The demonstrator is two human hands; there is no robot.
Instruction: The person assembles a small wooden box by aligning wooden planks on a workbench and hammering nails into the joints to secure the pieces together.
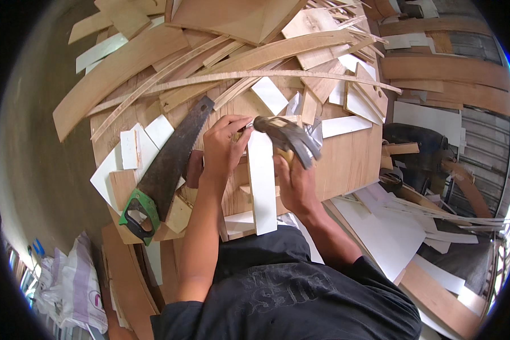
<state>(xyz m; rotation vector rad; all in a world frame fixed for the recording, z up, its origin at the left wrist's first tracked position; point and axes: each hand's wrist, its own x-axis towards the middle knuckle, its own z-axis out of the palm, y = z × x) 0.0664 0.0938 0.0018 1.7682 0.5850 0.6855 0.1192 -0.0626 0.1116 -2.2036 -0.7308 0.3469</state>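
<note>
A narrow white-faced board (262, 187) reaches from the worktable toward my body. At its far end my left hand (224, 141) is closed in a pinch; whatever lies between the fingertips is too small to make out. My right hand (296, 180) grips a claw hammer (289, 136) by its handle, beside the board's right edge. The hammer's striking face is close to my left fingertips, with the claw pointing right and toward me. Left of my left forearm lies a handsaw (173, 156) with a green handle, its blade slanting away.
Wood offcuts and long curved strips (243, 75) pile up at the back of the worktable (345, 161). White scraps (147, 139) lie around the saw. Large white sheets (379, 226) stand low at the right. A white sack (79, 283) sits at the lower left.
</note>
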